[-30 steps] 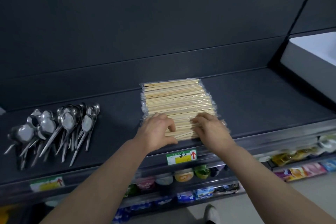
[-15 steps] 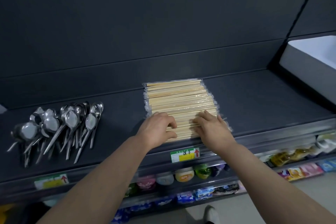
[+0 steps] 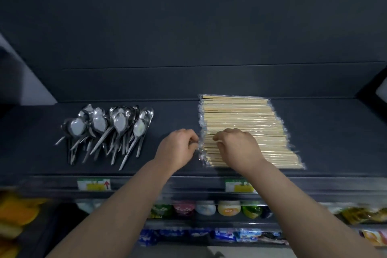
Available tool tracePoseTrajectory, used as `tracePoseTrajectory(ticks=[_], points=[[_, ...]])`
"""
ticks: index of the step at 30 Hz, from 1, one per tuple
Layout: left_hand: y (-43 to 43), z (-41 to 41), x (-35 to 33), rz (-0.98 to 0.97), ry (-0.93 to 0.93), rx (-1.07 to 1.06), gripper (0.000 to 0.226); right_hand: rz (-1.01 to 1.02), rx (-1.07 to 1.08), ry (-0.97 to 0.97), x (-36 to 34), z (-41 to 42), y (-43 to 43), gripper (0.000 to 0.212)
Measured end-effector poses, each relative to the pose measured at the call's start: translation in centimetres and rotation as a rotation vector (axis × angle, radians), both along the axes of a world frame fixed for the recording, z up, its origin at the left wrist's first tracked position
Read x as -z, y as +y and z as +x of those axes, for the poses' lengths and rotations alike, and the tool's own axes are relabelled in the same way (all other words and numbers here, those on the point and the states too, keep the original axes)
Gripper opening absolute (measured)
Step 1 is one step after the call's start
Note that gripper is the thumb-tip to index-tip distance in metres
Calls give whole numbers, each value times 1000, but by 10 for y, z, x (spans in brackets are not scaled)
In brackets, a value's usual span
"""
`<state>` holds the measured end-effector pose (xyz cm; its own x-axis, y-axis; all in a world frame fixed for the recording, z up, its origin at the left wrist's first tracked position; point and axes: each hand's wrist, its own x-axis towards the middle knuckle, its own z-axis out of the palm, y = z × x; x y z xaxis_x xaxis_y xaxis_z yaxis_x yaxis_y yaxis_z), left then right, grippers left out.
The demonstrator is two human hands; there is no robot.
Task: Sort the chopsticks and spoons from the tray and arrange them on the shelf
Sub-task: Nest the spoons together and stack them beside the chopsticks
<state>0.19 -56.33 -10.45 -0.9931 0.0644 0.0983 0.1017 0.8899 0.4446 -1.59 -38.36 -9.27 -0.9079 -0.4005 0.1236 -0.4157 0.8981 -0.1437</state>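
- spoons (image 3: 109, 130) heaped at nine o'clock on shelf (image 3: 324, 132); wrapped chopsticks (image 3: 243, 119) stacked at three o'clock
- wrapper ends pinched by left hand (image 3: 178, 148); front packets gripped by curled right hand (image 3: 238, 148)
- sorting judged nearly done; only squaring of the stack left; tray not seen

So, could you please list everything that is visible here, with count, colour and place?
spoons: a pile, silver, shelf left
chopsticks: a stack, pale wood in clear wrappers, shelf middle-right
shelf: one, dark grey
labels: two, green and yellow, shelf front edge
cups: one row, mixed colours, below the shelf
packets: several, blue, lowest row
left hand: one, pinches wrapper ends at the chopsticks' left edge
right hand: one, on the chopsticks, fingers curled, grip unclear
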Motion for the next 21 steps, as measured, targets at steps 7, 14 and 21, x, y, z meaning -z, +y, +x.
tracePoseTrajectory(ticks=[7,14,21], points=[[-70,14,-10,-54,70,-257,34,-7,-200,-45,-5,-27,-77,29],[-155,43,-7,-39,189,-494,29,-52,-327,-106,-1,-18,-159,33],[-268,37,6,-14,122,-652,37,-71,-185,-82,2,-13,-244,43]])
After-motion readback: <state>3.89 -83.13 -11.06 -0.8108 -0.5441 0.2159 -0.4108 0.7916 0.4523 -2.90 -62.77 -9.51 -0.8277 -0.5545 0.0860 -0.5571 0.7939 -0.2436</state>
